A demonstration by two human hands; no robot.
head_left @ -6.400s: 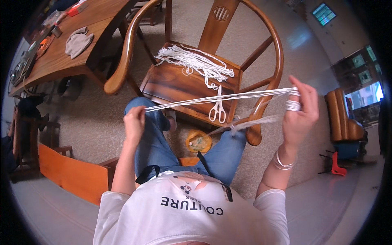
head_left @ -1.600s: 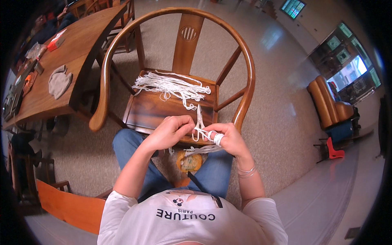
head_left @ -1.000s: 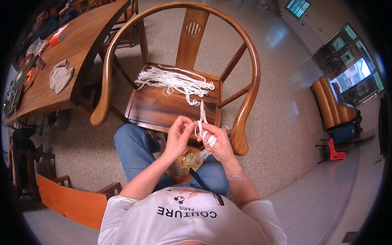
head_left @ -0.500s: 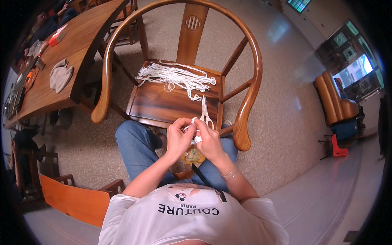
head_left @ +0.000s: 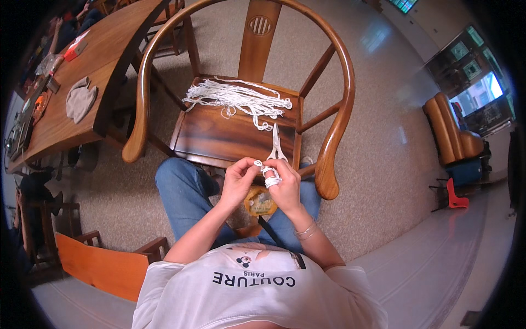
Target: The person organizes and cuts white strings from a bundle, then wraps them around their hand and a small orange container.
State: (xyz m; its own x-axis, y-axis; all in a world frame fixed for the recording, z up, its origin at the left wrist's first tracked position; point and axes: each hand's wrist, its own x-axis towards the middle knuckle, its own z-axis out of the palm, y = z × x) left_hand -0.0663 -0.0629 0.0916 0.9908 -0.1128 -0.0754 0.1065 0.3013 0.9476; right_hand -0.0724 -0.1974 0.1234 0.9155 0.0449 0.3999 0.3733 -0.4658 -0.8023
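White cord (head_left: 270, 176) is wound round the fingers of my right hand (head_left: 285, 186), which is closed on it. My left hand (head_left: 238, 182) pinches a small loop of the same cord between thumb and fingertips, just left of the right hand. Both hands are over my lap, at the front edge of a wooden armchair's seat (head_left: 213, 140). On that seat lies a loose bundle of white cords (head_left: 235, 98). A pair of scissors (head_left: 276, 143) rests at the seat's right front, blades pointing away; its handles are partly hidden behind my right hand.
The chair's curved armrest (head_left: 344, 82) rises around the seat. A yellow round object (head_left: 259, 203) is below my hands, between my knees. To the left, a wooden table (head_left: 109, 60) bears a beige cloth item (head_left: 81, 100). A brown leather sofa (head_left: 446, 131) stands far right.
My hands have drawn slightly apart, the right one shifting a little right. The cord wound on the right fingers and the small loop now show more plainly.
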